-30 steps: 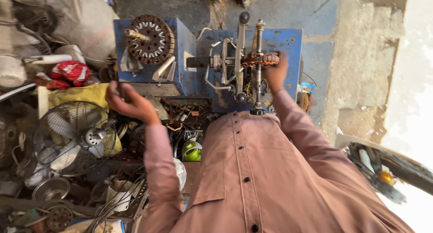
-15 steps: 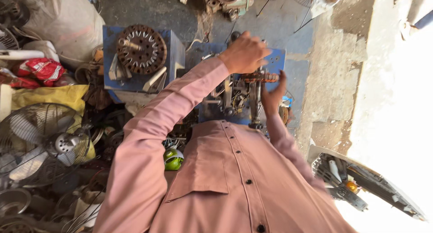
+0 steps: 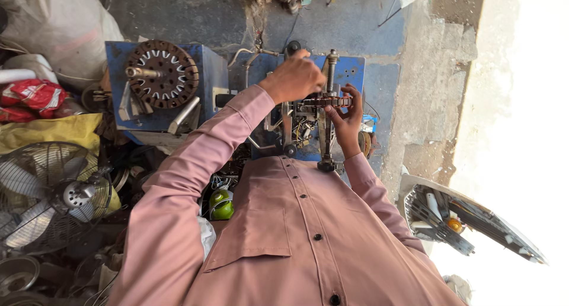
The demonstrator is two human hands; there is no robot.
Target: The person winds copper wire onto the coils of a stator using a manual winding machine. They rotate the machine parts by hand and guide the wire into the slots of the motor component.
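At the upper middle of the frame, the left hand [image 3: 293,77] is gripping the winding machine's [image 3: 308,113] top while the right hand [image 3: 347,119] is pinching its copper coil [image 3: 332,101], winding seemingly unfinished.

I see my dusty-pink buttoned cloth sleeve [image 3: 195,163], a blue-painted metal winding machine [image 3: 347,69], a dark brown slotted stator disc [image 3: 161,73] left of my grips, and a green round plastic cap [image 3: 222,204].

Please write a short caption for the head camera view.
Both hands, left hand and right hand, at a blue winding machine.
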